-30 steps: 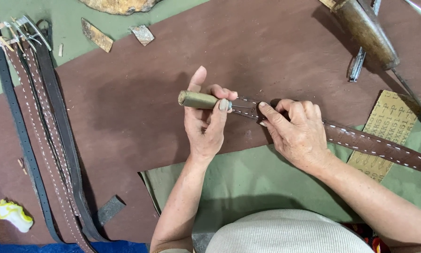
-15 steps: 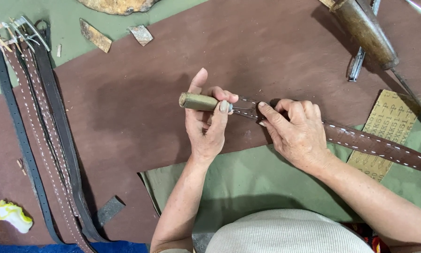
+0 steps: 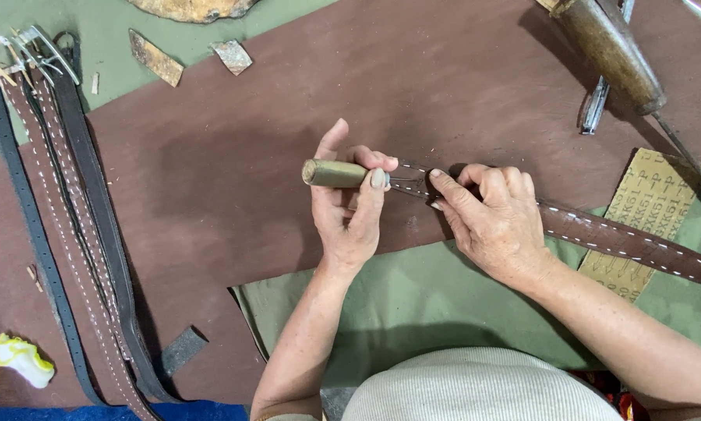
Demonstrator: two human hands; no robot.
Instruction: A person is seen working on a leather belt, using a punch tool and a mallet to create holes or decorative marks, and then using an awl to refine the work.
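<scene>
My left hand (image 3: 349, 210) grips a small tool with a brass-coloured cylindrical handle (image 3: 333, 173), its metal tip lying on the end of a dark brown stitched leather belt (image 3: 623, 238). My right hand (image 3: 494, 222) presses the belt's end flat on the large brown leather sheet (image 3: 233, 156), fingers right beside the tool's tip. The belt runs off to the right, white stitches along both edges.
Several finished belts with buckles (image 3: 70, 218) lie at the left. A wooden-handled awl (image 3: 615, 54) and a metal tool (image 3: 596, 105) rest top right. Sandpaper (image 3: 650, 210) lies right, leather scraps (image 3: 154, 56) top left, a yellow-white lump (image 3: 23, 360) bottom left, a green mat (image 3: 413, 304) below.
Nothing clear has changed; both hands stay on the belt end, the tool handle shifting only slightly.
</scene>
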